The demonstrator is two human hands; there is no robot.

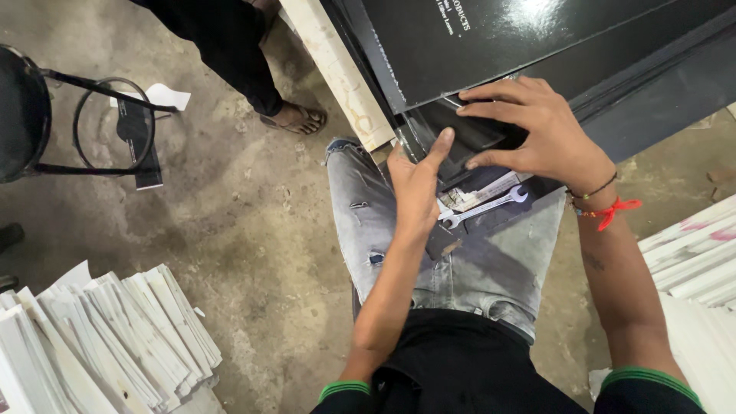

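Left hand: the left hand point(416, 186) stands edge-on, fingers straight and together, pressed against the left end of a small glossy black box point(469, 136); it grips nothing.
Right hand: the right hand point(537, 130) lies flat on top of the same box, fingers spread, pressing down without closing round it.
Box: it sits at the near edge of the counter point(652, 84), partly tucked under a large glossy black sheet point(491, 38) that overhangs it; what is inside cannot be seen.
Lap: a silver open-ended spanner point(484, 207) lies on printed papers point(479, 193) across the grey jeans point(429, 261), just below the box and between both wrists.
Edges: a pale strip point(341, 73) runs along the counter's left side, close to the left hand.
Open room: bare concrete floor point(253, 230) to the left.
Around: stacks of white strips point(107, 337) at lower left and more point(694, 253) at right; a black metal stool point(46, 115); another person's sandalled foot point(295, 117) near the counter corner.
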